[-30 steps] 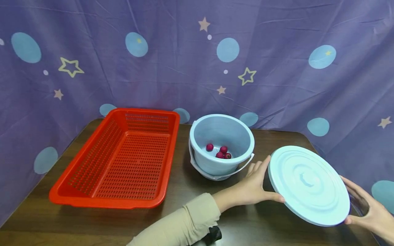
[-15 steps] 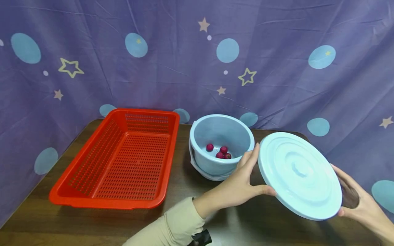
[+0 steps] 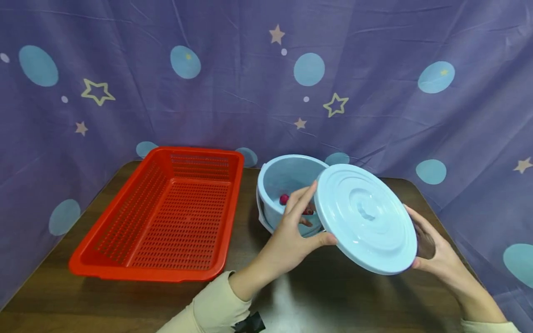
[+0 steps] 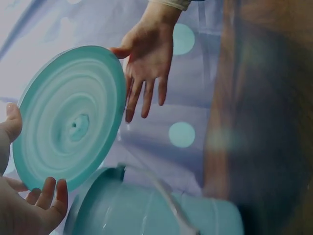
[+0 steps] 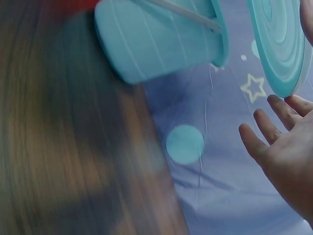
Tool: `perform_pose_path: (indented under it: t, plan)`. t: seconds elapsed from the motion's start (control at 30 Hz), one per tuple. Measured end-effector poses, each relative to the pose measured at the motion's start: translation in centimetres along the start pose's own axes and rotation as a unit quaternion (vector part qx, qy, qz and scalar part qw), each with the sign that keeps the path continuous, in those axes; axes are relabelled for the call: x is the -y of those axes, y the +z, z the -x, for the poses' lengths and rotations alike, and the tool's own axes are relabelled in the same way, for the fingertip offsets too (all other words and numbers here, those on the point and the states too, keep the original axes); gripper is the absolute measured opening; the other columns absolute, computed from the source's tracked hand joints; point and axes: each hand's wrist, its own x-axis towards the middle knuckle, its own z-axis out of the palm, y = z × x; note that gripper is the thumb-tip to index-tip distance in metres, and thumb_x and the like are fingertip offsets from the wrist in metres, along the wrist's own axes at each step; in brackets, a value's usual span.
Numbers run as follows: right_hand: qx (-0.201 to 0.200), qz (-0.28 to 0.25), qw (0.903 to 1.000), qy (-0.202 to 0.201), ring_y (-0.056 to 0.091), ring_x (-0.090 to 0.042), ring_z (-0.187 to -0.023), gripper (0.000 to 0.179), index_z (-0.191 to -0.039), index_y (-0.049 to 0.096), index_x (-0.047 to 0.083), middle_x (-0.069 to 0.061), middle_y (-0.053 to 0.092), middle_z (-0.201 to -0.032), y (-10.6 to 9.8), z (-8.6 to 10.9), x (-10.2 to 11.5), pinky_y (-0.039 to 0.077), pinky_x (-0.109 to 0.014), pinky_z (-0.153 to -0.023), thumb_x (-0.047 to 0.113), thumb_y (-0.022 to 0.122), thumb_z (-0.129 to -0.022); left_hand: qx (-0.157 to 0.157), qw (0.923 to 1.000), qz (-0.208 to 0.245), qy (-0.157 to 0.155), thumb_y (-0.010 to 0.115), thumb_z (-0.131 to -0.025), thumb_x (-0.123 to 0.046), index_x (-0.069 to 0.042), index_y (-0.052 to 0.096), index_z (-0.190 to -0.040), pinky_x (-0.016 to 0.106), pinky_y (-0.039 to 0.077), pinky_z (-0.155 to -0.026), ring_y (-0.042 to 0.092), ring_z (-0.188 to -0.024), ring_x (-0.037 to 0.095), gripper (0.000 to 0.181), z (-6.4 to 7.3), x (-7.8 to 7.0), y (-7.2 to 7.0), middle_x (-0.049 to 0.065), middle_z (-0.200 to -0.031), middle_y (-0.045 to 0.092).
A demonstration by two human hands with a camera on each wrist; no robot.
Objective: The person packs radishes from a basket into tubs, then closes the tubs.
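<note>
A round light-blue bucket lid hangs tilted in the air, its knobbed top facing me in the head view. My left hand pinches its left edge between thumb and fingers. On the opposite edge, my right hand grips it the same way. The lid's underside shows in the left wrist view. Behind the lid and left hand stands a light-blue bucket with a handle, partly covered by them. Small round magenta things, perhaps radishes, lie inside; some are hidden.
A red slotted plastic basket sits on the left of the brown wooden table. Behind the table hangs a purple curtain with stars and blue dots.
Both hands have carried the lid leftward and up, from the bucket's right side to where it overlaps the bucket's right rim in the head view. The bucket and basket stay put.
</note>
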Motion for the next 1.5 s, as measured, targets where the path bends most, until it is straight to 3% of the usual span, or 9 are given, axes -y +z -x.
perform_pose_path:
  t: [0.1,0.23,0.57,0.77,0.87,1.03,1.3,1.4,1.5]
  plan:
    - [0.013,-0.016,0.9993,-0.032,0.027,-0.014,-0.145,0.098,-0.154,0.020,-0.005,-0.012,0.029,-0.159,0.9,-1.0,-0.4,0.024,-0.017,-0.110,0.013,0.083,-0.082,-0.009,0.9999,-0.012,0.007,0.065,-0.079,-0.065,-0.028,0.021,-0.159,0.035,0.041,-0.094,0.041,-0.123,0.015,0.099,0.3,0.0,-1.0,-0.005,-0.156,0.019]
    - [0.028,-0.046,0.9967,-0.060,0.028,-0.018,-0.144,0.097,-0.153,0.017,-0.009,-0.015,0.029,-0.158,2.0,-2.3,-1.0,0.024,-0.019,-0.111,0.010,0.081,-0.083,-0.017,0.9996,-0.023,0.004,0.062,-0.076,-0.072,-0.023,0.020,-0.159,0.038,0.040,-0.096,0.036,-0.130,0.017,0.105,0.6,0.2,-2.4,-0.006,-0.159,0.013]
    - [0.031,-0.080,0.9942,-0.065,0.032,-0.017,-0.143,0.093,-0.153,0.019,-0.007,-0.013,0.030,-0.158,4.6,-4.8,-1.5,0.028,-0.021,-0.111,0.013,0.079,-0.086,-0.056,0.9981,-0.023,-0.010,0.067,-0.078,-0.064,-0.026,0.020,-0.159,0.043,0.041,-0.097,0.040,-0.125,0.018,0.101,1.5,0.2,-4.8,-0.009,-0.161,0.017]
    - [0.024,-0.081,0.9958,-0.037,0.030,-0.015,-0.144,0.092,-0.154,0.022,-0.003,-0.009,0.030,-0.158,5.5,-5.9,-1.6,0.027,-0.020,-0.111,0.014,0.080,-0.085,-0.082,0.9952,-0.050,-0.022,0.066,-0.079,-0.064,-0.022,0.025,-0.158,0.044,0.043,-0.094,0.041,-0.122,0.019,0.098,1.7,0.1,-6.1,-0.005,-0.159,0.025]
    - [0.019,-0.063,0.9974,-0.030,0.029,-0.014,-0.144,0.091,-0.154,0.023,-0.003,-0.009,0.031,-0.158,5.8,-6.4,-1.6,0.025,-0.019,-0.112,0.013,0.080,-0.085,-0.071,0.9933,-0.081,-0.041,0.068,-0.081,-0.060,-0.019,0.026,-0.158,0.047,0.045,-0.093,0.041,-0.125,0.021,0.096,1.5,-0.1,-7.2,-0.001,-0.161,0.024]
    - [0.011,-0.030,0.9995,-0.004,0.027,-0.011,-0.145,0.092,-0.155,0.024,-0.001,-0.013,0.027,-0.159,6.2,-7.1,-1.5,0.024,-0.017,-0.111,0.010,0.081,-0.083,-0.032,0.9858,-0.145,-0.078,0.076,-0.086,-0.032,-0.010,0.026,-0.157,0.051,0.046,-0.097,0.035,-0.138,0.029,0.090,0.6,-0.8,-8.9,0.006,-0.162,0.023]
    - [-0.011,0.027,0.9984,0.049,0.024,-0.013,-0.146,0.093,-0.155,0.021,-0.001,-0.021,0.020,-0.160,6.5,-8.3,-1.9,0.026,-0.015,-0.109,0.007,0.080,-0.083,0.016,0.9762,-0.188,-0.107,0.076,-0.087,-0.015,0.000,0.028,-0.154,0.048,0.048,-0.091,0.049,-0.116,0.033,0.083,-1.6,-0.1,-10.8,0.020,-0.144,0.046]
    - [-0.015,0.045,0.9975,0.053,0.024,-0.022,-0.147,0.092,-0.155,0.022,0.000,-0.021,0.022,-0.160,6.7,-8.8,-1.9,0.028,-0.014,-0.108,0.004,0.079,-0.083,0.026,0.9725,-0.197,-0.122,0.075,-0.089,-0.014,0.000,0.028,-0.154,0.051,0.041,-0.102,0.046,-0.127,0.036,0.081,-2.0,0.2,-11.3,0.022,-0.145,0.045]
    - [-0.015,0.061,0.9964,0.056,0.023,-0.032,-0.146,0.091,-0.156,0.023,0.003,-0.020,0.024,-0.159,6.9,-9.3,-2.0,0.030,-0.013,-0.106,0.002,0.078,-0.083,0.027,0.9637,-0.220,-0.149,0.074,-0.090,-0.015,-0.002,0.028,-0.155,0.055,0.027,-0.112,0.031,-0.140,0.040,0.080,-2.2,0.2,-11.6,0.021,-0.154,0.034]
